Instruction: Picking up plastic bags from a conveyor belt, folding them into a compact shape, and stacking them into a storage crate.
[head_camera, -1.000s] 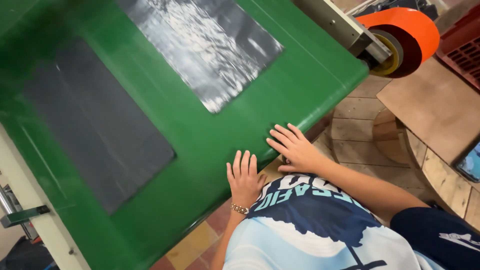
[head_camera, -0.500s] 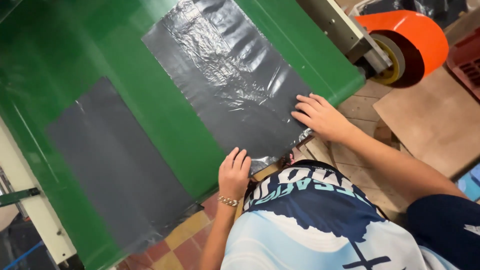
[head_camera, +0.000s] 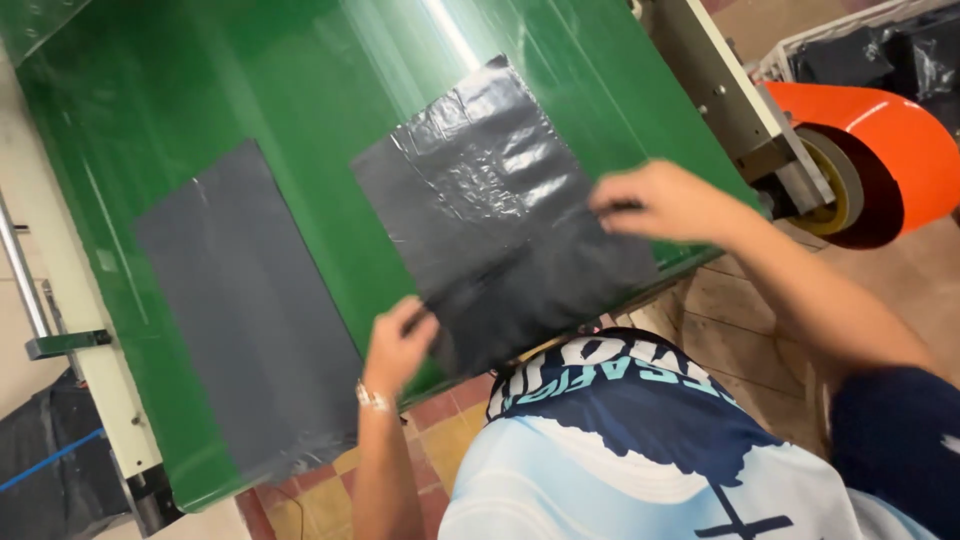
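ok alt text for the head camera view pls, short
Seen from above, a person's left hand and right hand grip opposite corners of a crinkled dark plastic sheet on a green conveyor belt. A second dark sheet lies flat beside it, and an orange roller sits at the belt's right end.

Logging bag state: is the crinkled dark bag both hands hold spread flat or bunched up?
Spread flat: the dark bag lies open on the green belt, with the left hand and right hand at opposite corners.

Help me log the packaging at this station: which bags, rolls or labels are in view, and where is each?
Crinkled black plastic bag: mid-belt, gripped by left hand and right hand.
Flat dark grey bag: left on the green belt.
Orange roll: right end, round.
No labels visible.
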